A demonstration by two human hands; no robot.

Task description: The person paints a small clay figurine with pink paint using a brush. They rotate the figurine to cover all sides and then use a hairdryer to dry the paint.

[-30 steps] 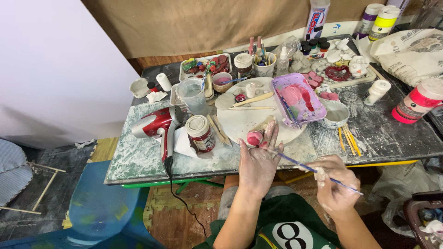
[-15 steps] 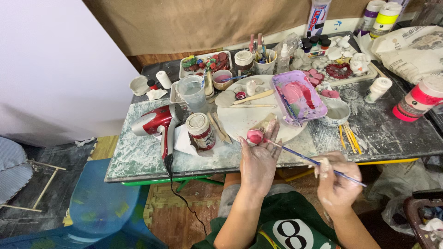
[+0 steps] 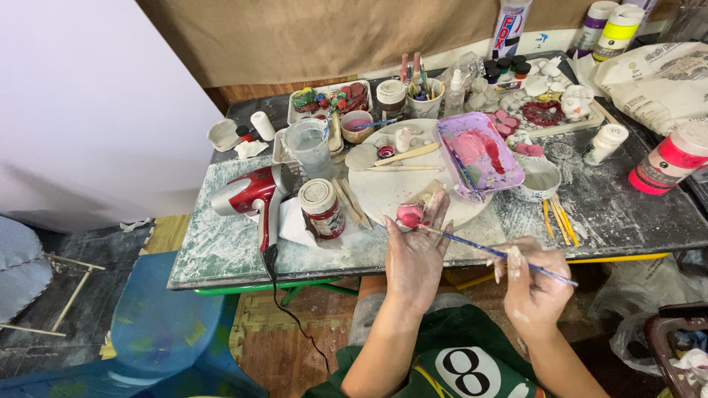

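My left hand (image 3: pixel 414 253) holds a small pink-painted clay piece (image 3: pixel 409 215) between thumb and fingers, just above the near edge of the table. My right hand (image 3: pixel 532 284) grips a thin blue-handled paintbrush (image 3: pixel 493 253), and its tip touches the pink piece. Behind my hands lies a round white board (image 3: pixel 387 190), and a purple tray smeared with pink paint (image 3: pixel 478 153) rests on its right side.
A red hair dryer (image 3: pixel 251 194) lies at the left with its cord hanging off the paint-stained table (image 3: pixel 221 247). A lidded jar (image 3: pixel 321 208), a water cup (image 3: pixel 310 144), paint bottles (image 3: pixel 667 158), yellow sticks (image 3: pixel 559 220) and a blue plastic chair (image 3: pixel 158 324) are around.
My left hand with the pink piece has shifted slightly, and the brush in my right hand has moved along the piece. The other things stay put.
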